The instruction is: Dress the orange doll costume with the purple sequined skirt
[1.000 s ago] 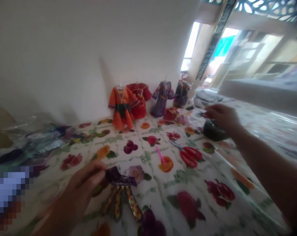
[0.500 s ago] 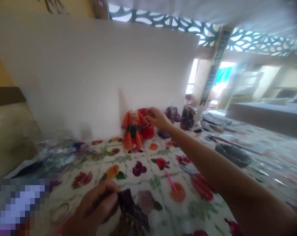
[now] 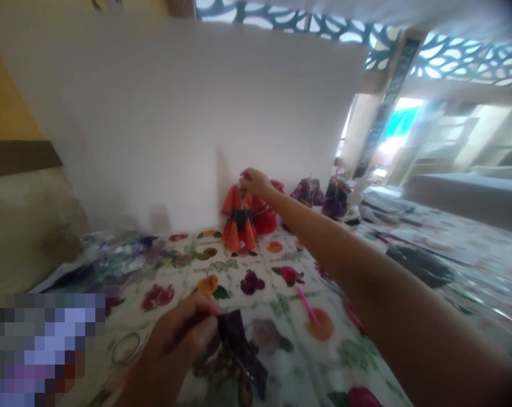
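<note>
Your left hand [image 3: 181,342] pinches one dark purple cloth strip [image 3: 241,345] above the white fruit-print tablecloth [image 3: 298,370]. Your right hand [image 3: 256,183] is at one little orange-and-green dress's [image 3: 239,229] neck; I can't tell if it pinches. One red dress [image 3: 265,219] stands beside.

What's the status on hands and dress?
Left hand pinching dark strip. Right hand at top of orange dress, grip unclear. Right forearm partly hides red dress.

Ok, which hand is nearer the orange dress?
Right. The right hand is at the top of the orange dress; the left hand is apart, nearer the camera, holding a dark strip.
</note>
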`<move>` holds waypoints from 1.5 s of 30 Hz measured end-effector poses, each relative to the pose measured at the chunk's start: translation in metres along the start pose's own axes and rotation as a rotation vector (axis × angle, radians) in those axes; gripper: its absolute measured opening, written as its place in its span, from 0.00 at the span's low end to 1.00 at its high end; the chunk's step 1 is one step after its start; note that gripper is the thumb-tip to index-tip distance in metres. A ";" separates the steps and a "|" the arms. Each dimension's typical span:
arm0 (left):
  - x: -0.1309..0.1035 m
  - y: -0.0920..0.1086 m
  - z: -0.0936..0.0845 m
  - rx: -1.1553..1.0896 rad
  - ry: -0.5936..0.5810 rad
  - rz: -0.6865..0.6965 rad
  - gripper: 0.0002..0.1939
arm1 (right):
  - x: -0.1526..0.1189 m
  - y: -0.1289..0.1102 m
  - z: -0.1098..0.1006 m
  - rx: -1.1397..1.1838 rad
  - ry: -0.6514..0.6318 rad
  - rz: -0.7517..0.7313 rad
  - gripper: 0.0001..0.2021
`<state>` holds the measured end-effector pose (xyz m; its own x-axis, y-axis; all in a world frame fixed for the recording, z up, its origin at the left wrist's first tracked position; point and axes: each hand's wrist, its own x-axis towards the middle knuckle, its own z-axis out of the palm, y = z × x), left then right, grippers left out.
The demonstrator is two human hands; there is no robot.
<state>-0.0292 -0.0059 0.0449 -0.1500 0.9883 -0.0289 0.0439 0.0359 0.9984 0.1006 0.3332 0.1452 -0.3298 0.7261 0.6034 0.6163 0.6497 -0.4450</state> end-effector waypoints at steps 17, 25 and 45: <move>-0.009 0.034 0.001 0.202 0.328 0.071 0.08 | -0.015 -0.020 -0.041 -0.021 0.073 -0.077 0.09; -0.019 0.049 0.016 0.114 0.430 0.121 0.05 | -0.040 -0.042 -0.112 0.055 0.165 -0.130 0.17; -0.034 0.057 0.024 0.167 0.332 0.344 0.03 | -0.161 -0.041 -0.138 0.299 -0.003 -0.053 0.10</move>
<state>0.0017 -0.0344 0.1013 -0.4041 0.8472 0.3449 0.2996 -0.2337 0.9250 0.2276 0.1582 0.1576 -0.3584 0.6901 0.6288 0.3604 0.7236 -0.5887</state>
